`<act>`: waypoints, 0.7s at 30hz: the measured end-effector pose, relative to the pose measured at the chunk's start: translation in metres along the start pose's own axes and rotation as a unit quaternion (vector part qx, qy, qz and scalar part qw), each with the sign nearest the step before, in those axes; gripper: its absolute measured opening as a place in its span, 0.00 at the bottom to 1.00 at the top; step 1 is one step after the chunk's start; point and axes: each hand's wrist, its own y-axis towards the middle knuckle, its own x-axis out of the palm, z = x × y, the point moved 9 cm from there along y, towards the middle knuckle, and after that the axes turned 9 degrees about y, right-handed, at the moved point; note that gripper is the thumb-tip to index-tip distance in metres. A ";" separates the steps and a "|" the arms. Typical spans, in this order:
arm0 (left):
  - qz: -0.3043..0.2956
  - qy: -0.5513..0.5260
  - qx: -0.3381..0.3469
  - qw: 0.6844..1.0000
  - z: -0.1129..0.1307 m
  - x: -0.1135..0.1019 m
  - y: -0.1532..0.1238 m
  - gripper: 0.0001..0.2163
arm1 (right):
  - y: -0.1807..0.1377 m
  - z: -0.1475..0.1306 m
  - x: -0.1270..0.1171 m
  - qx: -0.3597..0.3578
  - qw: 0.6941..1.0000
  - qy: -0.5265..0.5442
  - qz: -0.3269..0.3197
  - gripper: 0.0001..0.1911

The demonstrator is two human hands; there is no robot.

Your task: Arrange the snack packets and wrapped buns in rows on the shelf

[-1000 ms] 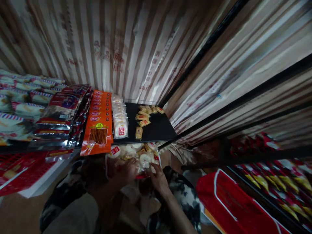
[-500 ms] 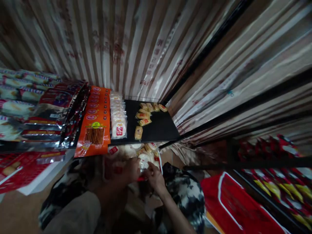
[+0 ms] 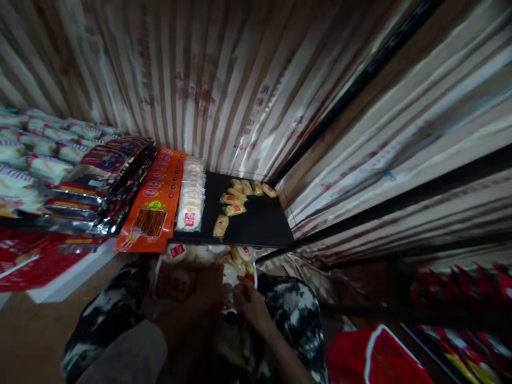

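Low in the head view, below the shelf edge, a white round wrapped cake (image 3: pixel 229 273) is between my hands. My left hand (image 3: pixel 214 290) is closed at its left side, the fingers dim and partly blurred. On the right side, my right hand (image 3: pixel 248 303) has curled fingers pinching near the cake's lower edge. Both hands are over an open red and white bag (image 3: pixel 163 277) that lies between my knees. Inside it are more wrapped cakes, white ones (image 3: pixel 176 252) and yellow ones (image 3: pixel 243 254).
On the black shelf (image 3: pixel 256 226) lie several small yellow wrapped cakes (image 3: pixel 234 209), a row of white wrapped cakes (image 3: pixel 191 200), orange snack packs (image 3: pixel 151 213) and dark foil packs (image 3: pixel 90 184). A black metal post (image 3: pixel 320 136) slants past striped sheeting. A red bag (image 3: pixel 372 354) stands at right.
The view has shifted a little, so the lower right rack sits lower in it. The white wrapped cake is still between my hands, and the right hand's fingers have shifted slightly down.
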 end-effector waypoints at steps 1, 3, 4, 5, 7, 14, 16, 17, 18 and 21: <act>0.005 -0.002 -0.006 1.000 0.000 0.003 -0.003 0.24 | 0.000 -0.001 0.001 -0.005 1.000 -0.005 -0.003 0.22; 0.016 -0.008 -0.013 1.000 0.000 0.010 -0.011 0.24 | 0.000 -0.002 0.006 -0.018 1.000 -0.003 -0.012 0.23; 0.021 -0.011 -0.016 1.000 -0.001 0.015 -0.015 0.25 | 0.000 -0.002 0.008 -0.022 1.000 0.002 -0.011 0.23; 0.025 -0.013 -0.016 0.999 -0.001 0.020 -0.019 0.26 | 0.001 -0.002 0.009 -0.025 1.000 0.007 -0.007 0.23; 0.034 -0.024 -0.012 0.999 -0.002 0.029 -0.025 0.28 | 0.001 0.002 0.012 -0.027 0.999 0.022 0.009 0.23; 0.050 -0.076 -0.009 0.996 -0.005 0.041 -0.032 0.33 | -0.005 0.032 0.020 0.026 0.989 0.141 0.044 0.25; 0.073 -0.074 -0.009 0.995 -0.005 0.038 -0.035 0.30 | -0.008 0.037 0.021 0.055 0.983 0.167 0.047 0.24; 0.082 -0.073 -0.009 0.994 -0.005 0.037 -0.038 0.29 | -0.009 0.036 0.021 0.059 0.983 0.167 0.049 0.22; 0.091 -0.079 -0.005 0.993 -0.004 0.035 -0.040 0.28 | -0.010 0.034 0.021 0.055 0.984 0.162 0.051 0.20; 0.104 -0.117 0.018 0.988 -0.001 0.028 -0.047 0.29 | -0.011 0.020 0.025 0.036 0.987 0.151 0.048 0.15</act>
